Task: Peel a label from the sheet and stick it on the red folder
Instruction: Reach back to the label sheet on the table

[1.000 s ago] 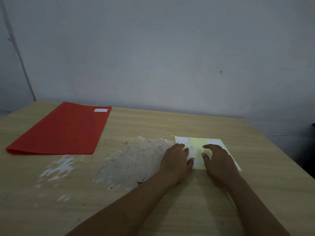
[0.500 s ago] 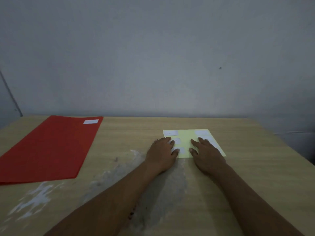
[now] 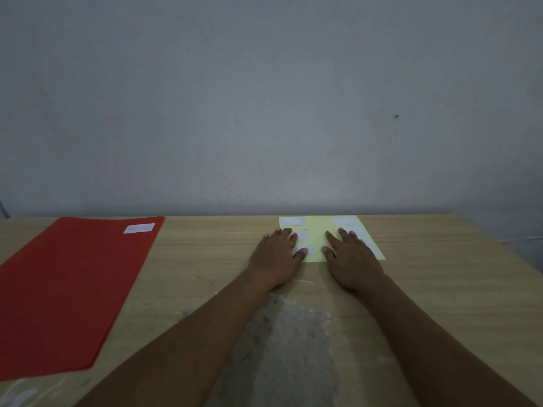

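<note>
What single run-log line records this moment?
stage: pre-peel | left hand, right hand: flat on pale yellow label sheet | flat red plastic folder: one white label

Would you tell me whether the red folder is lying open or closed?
Closed: the red folder lies flat as one panel, a white label on its cover.

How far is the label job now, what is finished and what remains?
Done: one white label already sits near the far corner of the red folder. In hand: the left hand and right hand lie flat on the yellow label sheet; no label looks lifted. Left: peel one and carry it to the folder.
</note>
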